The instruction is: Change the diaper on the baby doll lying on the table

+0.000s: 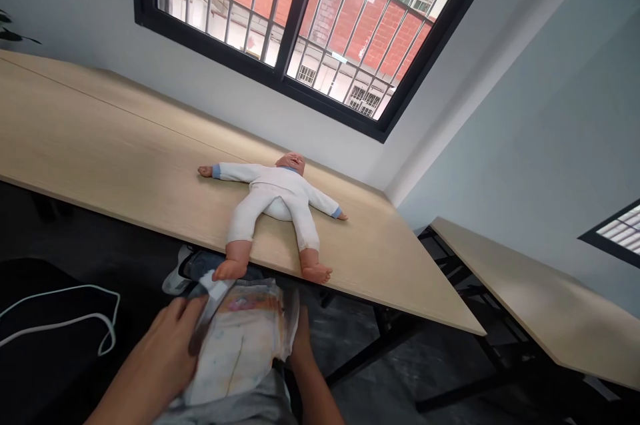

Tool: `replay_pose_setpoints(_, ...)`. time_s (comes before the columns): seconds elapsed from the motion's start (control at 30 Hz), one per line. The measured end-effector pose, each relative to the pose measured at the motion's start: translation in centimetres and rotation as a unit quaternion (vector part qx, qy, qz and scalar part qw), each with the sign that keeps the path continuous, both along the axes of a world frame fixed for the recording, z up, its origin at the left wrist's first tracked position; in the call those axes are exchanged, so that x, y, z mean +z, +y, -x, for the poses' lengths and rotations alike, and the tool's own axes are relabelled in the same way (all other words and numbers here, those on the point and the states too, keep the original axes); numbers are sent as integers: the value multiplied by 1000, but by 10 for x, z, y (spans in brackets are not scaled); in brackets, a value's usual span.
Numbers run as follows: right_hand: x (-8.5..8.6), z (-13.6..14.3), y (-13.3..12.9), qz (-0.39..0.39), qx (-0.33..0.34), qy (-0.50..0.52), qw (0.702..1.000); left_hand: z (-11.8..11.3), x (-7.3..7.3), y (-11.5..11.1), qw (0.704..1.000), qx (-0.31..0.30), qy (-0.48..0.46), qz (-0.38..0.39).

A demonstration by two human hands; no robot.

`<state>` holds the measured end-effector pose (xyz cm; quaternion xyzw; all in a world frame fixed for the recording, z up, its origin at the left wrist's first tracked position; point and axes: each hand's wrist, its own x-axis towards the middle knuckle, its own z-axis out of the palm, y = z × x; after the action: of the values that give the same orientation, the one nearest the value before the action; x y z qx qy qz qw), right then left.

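Low in the view, a white diaper [240, 345] with a coloured print near its upper edge is held over my lap. My left hand [173, 341] is closed on its left edge, where a whitish flap sticks up, blurred. At the opposite edge, my right hand [301, 338] grips the diaper, its fingers mostly hidden behind it. Beyond both hands, a baby doll [280, 181] in a white suit with blue cuffs lies on its back on the wooden table [125, 151], arms spread. Its bare feet point towards me, at the table's near edge.
A second table [525, 298] stands to the right, past a gap. White cables [65, 288] lie on something dark at the lower left. Behind the doll are a wall and a barred window [285, 25]. Dark table legs [375, 348] stand below.
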<state>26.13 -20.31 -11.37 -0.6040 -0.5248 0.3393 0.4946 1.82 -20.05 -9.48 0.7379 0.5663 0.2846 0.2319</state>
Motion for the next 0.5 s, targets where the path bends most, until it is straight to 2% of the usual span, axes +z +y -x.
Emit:
replay_pose_setpoints(0.07, 2, 4, 0, -6, -4, 64, 998, -2, 9, -6, 998, -13, 21, -61)
replay_pose_setpoints(0.17, 6, 15, 1, -18, 5, 133, 991, -8, 19, -15, 996, -42, 21, -82)
replay_pose_setpoints(0.27, 9, 21, 2, -14, -7, 161, 987, -9, 27, -21, 997, 24, 28, -69)
replay_pose_setpoints(0.33, 10, 22, 1, 3, -32, 171, 985, -6, 33, -21, 998, 61, 16, -21)
replay_pose_setpoints(0.37, 11, 22, 1, 8, -46, 174, 984, -5, 37, -21, 998, 51, -9, 20)
replay_pose_setpoints(0.43, 14, 24, -1, -1, -62, 176, 982, -3, 43, -19, 989, -9, -89, 114)
replay_pose_setpoints(0.5, 16, 26, -4, -16, -53, 175, 983, -7, 47, -19, 966, -66, -168, 183)
